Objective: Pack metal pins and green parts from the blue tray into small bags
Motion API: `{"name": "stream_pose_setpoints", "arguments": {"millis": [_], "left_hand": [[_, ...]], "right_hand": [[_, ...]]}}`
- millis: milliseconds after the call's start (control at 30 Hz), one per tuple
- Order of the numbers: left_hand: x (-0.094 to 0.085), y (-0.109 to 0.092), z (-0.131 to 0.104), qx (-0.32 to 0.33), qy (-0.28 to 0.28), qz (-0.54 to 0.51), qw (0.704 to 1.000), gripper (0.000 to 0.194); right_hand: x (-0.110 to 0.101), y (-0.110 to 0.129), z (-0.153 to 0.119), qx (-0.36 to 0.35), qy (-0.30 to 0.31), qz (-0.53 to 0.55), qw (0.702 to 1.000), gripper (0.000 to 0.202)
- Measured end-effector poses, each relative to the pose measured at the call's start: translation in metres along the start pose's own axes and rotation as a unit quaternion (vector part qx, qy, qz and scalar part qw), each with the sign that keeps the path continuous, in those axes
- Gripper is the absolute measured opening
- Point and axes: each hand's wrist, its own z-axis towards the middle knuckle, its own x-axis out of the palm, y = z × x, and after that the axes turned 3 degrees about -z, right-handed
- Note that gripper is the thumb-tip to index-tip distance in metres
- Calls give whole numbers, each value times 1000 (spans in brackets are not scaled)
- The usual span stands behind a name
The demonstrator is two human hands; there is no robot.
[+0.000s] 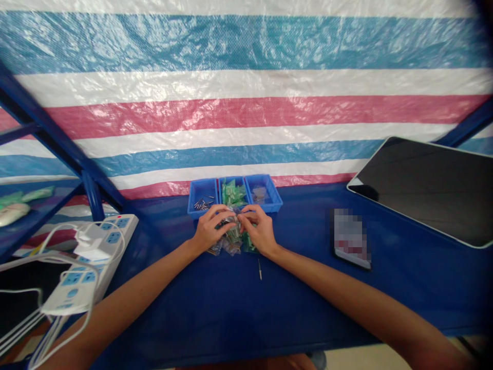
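Both my hands meet over a small pile of clear plastic bags in the middle of the blue table. My left hand (211, 228) has its thumb and fingers closed on the left edge of a clear plastic bag (232, 235) with thin metal pieces inside. From the other side my right hand (259, 229) pinches the same bag near its top. Beneath my right hand lies a green bag (249, 243), partly covered. Another clear bag (216, 248) pokes out under my left hand. A thin screwdriver-like tool (260, 270) rests just in front.
Behind my hands stand blue bins holding metal pins (203, 204), green packets (233, 193) and clear packets (259, 193). A white power strip (92, 262) with cables is at left. A blurred phone-like object (351, 239) and a dark flat screen (427, 187) lie to the right.
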Motion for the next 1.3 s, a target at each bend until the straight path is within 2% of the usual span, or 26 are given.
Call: {"name": "stream_pose_setpoints", "arguments": {"millis": [467,700,900,1100,1300], "left_hand": [[2,2,-1,-24,8,-19,1000,15],[0,-1,0,-49,27,-24,998,15],[-1,0,1,-33,-32,26,999,11],[2,2,0,-19,-20,40,999,8],[3,2,-3,-34,-25,31,999,11]], "right_hand": [[-3,1,0,-28,13,-11,999,20],[-6,9,3,-88,15,-80,993,15],[-6,11,5,-94,20,-90,991,13],[-5,10,5,-98,25,-93,991,13],[-6,9,5,-90,28,-92,991,12]]}}
